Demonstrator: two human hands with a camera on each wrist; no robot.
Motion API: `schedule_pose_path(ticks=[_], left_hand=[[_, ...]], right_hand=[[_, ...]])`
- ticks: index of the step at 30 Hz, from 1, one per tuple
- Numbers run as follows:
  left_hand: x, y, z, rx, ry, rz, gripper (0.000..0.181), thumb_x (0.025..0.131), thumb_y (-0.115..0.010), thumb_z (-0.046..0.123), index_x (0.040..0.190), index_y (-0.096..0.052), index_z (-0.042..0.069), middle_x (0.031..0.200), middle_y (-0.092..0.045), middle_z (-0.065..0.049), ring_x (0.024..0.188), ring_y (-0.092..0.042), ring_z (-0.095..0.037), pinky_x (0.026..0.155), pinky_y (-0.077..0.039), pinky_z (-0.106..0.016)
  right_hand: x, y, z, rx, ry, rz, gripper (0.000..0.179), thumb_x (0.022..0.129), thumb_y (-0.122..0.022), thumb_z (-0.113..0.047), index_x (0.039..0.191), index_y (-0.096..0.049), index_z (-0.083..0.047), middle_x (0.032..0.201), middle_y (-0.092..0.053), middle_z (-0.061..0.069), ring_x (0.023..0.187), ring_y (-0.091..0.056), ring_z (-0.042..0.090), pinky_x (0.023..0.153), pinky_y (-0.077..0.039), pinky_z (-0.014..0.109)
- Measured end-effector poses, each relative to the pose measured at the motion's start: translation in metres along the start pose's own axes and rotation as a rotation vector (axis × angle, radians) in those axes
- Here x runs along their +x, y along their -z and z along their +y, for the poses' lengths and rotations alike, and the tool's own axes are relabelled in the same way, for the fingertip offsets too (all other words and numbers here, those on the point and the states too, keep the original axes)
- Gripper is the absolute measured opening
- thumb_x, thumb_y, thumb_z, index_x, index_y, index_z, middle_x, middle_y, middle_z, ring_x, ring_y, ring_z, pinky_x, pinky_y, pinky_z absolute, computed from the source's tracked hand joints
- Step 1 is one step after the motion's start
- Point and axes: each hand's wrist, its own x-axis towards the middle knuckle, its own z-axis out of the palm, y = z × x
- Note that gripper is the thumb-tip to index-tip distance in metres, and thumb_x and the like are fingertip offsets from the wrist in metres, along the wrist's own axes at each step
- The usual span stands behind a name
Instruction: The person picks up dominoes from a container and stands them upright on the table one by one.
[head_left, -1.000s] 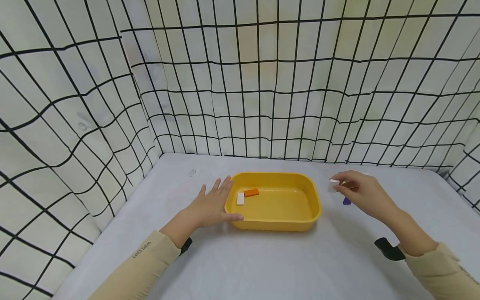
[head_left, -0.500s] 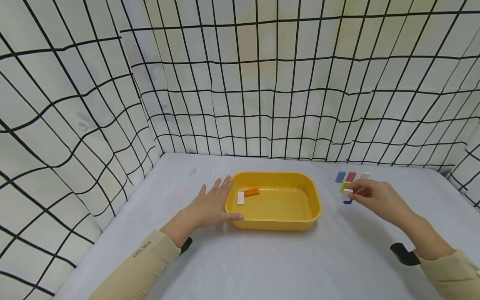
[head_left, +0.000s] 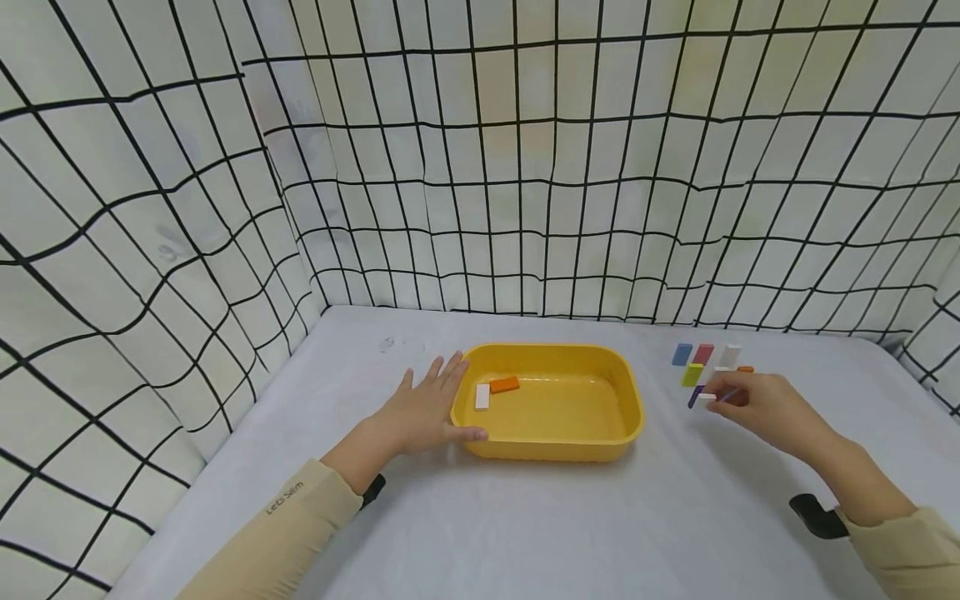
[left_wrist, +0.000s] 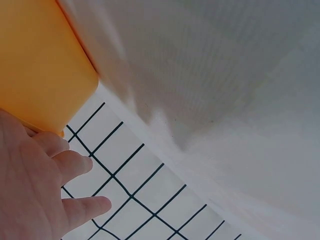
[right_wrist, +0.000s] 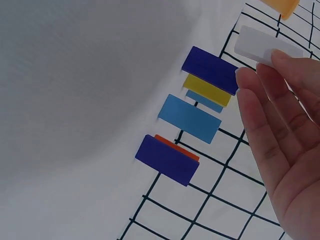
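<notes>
My left hand (head_left: 423,417) rests with spread fingers on the left end of a yellow plastic basin (head_left: 555,450). Its thumb lies over the near rim. Inside the basin are a white block (head_left: 482,397) and an orange block (head_left: 504,384). To the right of the basin, my right hand (head_left: 776,414) pinches a white block (right_wrist: 255,42) between thumb and fingers, close to the table. Beside it stands a dark purple block (right_wrist: 210,70), with a yellow block (head_left: 692,375) behind. The right hand hides part of this group in the head view.
Behind the yellow block are a blue block (head_left: 682,354), a red block (head_left: 703,354) and another white block (head_left: 731,356). A light blue block (right_wrist: 190,119) stands in the right wrist view. Black-lined white sheeting (head_left: 555,208) surrounds the white table (head_left: 525,533).
My right hand has moved right and slightly nearer with the white block, to beside the purple one. The far blocks have come into view. My left hand and the basin have stayed in place.
</notes>
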Motion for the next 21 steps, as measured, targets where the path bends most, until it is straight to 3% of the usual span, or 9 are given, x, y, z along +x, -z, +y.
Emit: schedule_pose_path(ticks=[21], left_hand=[[0.000,0.000,-0.001,-0.004,-0.006,0.000,0.116,0.088,-0.060,0.075,0.165,-0.007,0.006,0.172,-0.003,-0.009,0.157,-0.004,-0.035,0.119,-0.003,-0.067]], right_hand=[[0.003,-0.011,0.006,-0.038,-0.046,-0.081,0.014,0.090,-0.077,-0.006,0.102,-0.073,-0.003,0.090,-0.070,0.003,0.080,-0.062,0.020,0.062,-0.054,0.027]])
